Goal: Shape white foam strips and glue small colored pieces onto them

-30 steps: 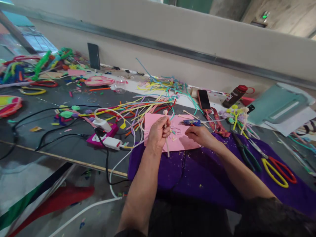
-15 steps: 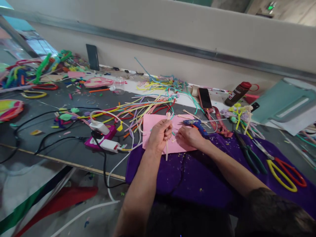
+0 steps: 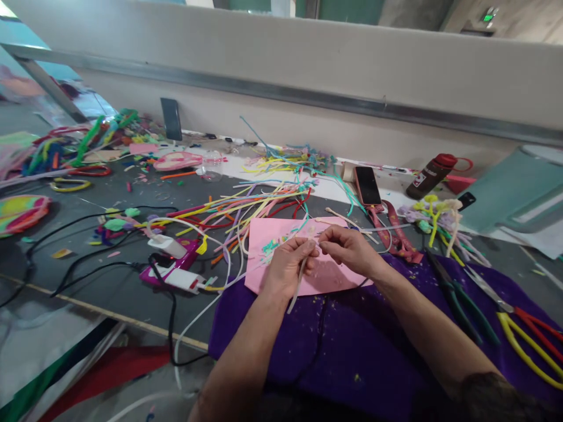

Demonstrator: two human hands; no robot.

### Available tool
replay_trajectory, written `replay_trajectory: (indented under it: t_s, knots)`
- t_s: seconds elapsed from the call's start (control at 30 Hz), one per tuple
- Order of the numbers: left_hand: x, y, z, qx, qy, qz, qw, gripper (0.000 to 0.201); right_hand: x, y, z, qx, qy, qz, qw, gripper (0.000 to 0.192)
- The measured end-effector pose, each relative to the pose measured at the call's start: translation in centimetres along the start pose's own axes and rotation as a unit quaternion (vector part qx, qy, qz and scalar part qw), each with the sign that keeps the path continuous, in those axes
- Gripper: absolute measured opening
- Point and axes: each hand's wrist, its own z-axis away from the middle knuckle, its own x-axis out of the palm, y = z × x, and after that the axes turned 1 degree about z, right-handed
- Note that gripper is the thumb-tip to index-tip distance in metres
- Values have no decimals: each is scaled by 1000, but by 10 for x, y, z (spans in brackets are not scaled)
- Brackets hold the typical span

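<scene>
My left hand (image 3: 288, 266) grips a cream-coloured pipe-cleaner stem (image 3: 297, 286) that hangs down over the pink sheet (image 3: 281, 237). My right hand (image 3: 349, 249) meets it at the top of the stem, fingertips pinched on its upper end. Both hands hover above the pink sheet, which lies partly on a purple cloth (image 3: 365, 328). The stem's top is hidden between the fingers.
A heap of coloured pipe cleaners (image 3: 250, 202) lies beyond the sheet. Chargers and cables (image 3: 171, 272) sit to the left, a phone (image 3: 367, 184) and a brown bottle (image 3: 428, 174) behind. Pliers (image 3: 457, 299) and yellow-red scissors (image 3: 525, 340) lie on the cloth at right.
My right hand has moved left from beside the blue glue gun to the stem's top. My left hand lowered slightly. The glue gun is now hidden from view.
</scene>
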Motion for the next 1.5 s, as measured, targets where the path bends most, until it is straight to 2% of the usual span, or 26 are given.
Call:
replay_trajectory:
  t_s: [0.2,0.33,0.47,0.6,0.7,0.8,0.9,1.17,1.5]
  knots:
    - [3,-3,2,50,3,-39,998,25,3,1,4,-51,38,118,991,12]
    - [3,-3,3,53,-5,-42,998,23,4,-3,8,-73,58,209,973,13]
    - [2,-3,3,55,-30,-11,998,21,3,-5,10,-107,67,224,967,13]
    - [4,-2,4,50,-33,-2,998,22,3,-4,9,-77,67,136,985,13]
    - [6,1,7,46,-46,1,998,22,2,-4,9,-22,46,-1,999,15]
    - [7,3,9,43,-63,4,997,21,1,-5,9,23,-6,-146,989,18]
    - [6,4,11,35,-74,4,997,21,1,-3,10,42,-48,-232,971,19]
    - [6,7,10,15,-80,23,996,25,2,7,5,78,-32,-286,955,24]
    - [7,2,11,3,-102,5,995,25,-5,14,6,61,-103,-303,946,22]
